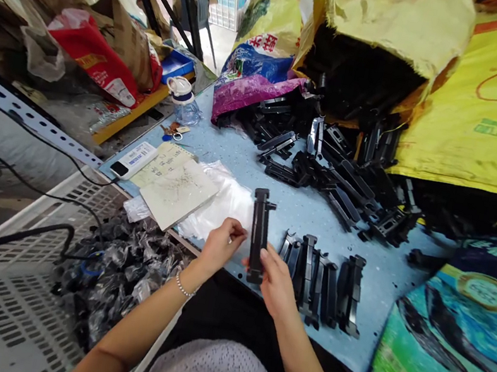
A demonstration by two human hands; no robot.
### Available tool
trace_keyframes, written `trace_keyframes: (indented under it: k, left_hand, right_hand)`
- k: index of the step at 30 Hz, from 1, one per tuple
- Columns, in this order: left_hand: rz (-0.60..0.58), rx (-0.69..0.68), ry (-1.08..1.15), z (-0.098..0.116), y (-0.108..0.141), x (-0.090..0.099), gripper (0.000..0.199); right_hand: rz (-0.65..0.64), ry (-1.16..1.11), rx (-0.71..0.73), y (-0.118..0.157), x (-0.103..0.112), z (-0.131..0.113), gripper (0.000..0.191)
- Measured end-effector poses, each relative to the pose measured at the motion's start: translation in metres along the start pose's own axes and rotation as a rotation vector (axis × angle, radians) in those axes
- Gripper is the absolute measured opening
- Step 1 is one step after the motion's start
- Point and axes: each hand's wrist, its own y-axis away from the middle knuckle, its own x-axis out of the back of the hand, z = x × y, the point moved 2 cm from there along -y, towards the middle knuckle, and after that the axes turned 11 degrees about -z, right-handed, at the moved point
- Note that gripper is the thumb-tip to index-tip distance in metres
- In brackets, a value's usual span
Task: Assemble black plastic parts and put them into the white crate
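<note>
My right hand (277, 279) grips the lower part of a long black plastic part (259, 233), held nearly upright above the table edge. Just left of it, my left hand (221, 246) has its fingers curled into a pinch; whatever lies between them, if anything, is too small to make out. Behind my left hand lies a stack of clear plastic bags (231, 199). A row of several similar black parts (307, 273) lies side by side to the right of my right hand.
Behind, a heap of black parts (328, 168) spills from an open yellow sack (393, 19). Papers (177, 193), keys (174, 131) and a clear bottle (188, 108) occupy the blue table's left side. Below left, a white crate (2, 296) holds bagged black pieces (118, 272). A green-blue sack (457, 338) stands right.
</note>
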Motion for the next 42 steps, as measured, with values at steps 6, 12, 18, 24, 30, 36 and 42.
trace_keyframes:
  k: [6, 12, 18, 24, 30, 36, 42]
  left_hand:
    - [-0.028, -0.198, -0.234, -0.006, 0.002, 0.002, 0.023]
    - [-0.080, -0.152, -0.356, -0.018, -0.016, 0.011, 0.044]
    - [-0.129, -0.169, -0.257, -0.024, -0.015, 0.018, 0.059]
    - [-0.274, -0.536, -0.311, 0.000, 0.016, 0.001, 0.077]
    - [-0.506, -0.565, -0.235, 0.022, 0.038, -0.008, 0.075]
    - [-0.283, -0.464, -0.214, 0.015, 0.030, 0.021, 0.034]
    - [-0.363, -0.326, -0.427, 0.005, 0.032, 0.030, 0.058]
  right_hand:
    - [0.104, -0.190, -0.063, -0.009, 0.019, 0.017, 0.036]
    - [0.088, 0.536, 0.067, 0.015, 0.030, 0.004, 0.039]
    - [-0.119, 0.601, -0.269, 0.022, 0.031, 0.000, 0.033]
    - [-0.176, -0.239, -0.310, -0.011, 0.024, 0.009, 0.029]
    - [0.060, 0.263, -0.105, -0.006, 0.015, 0.016, 0.025]
    - [-0.193, 1.001, 0.055, -0.008, 0.015, -0.001, 0.036]
    - [-0.251, 1.318, 0.168, -0.040, 0.007, 0.009, 0.063]
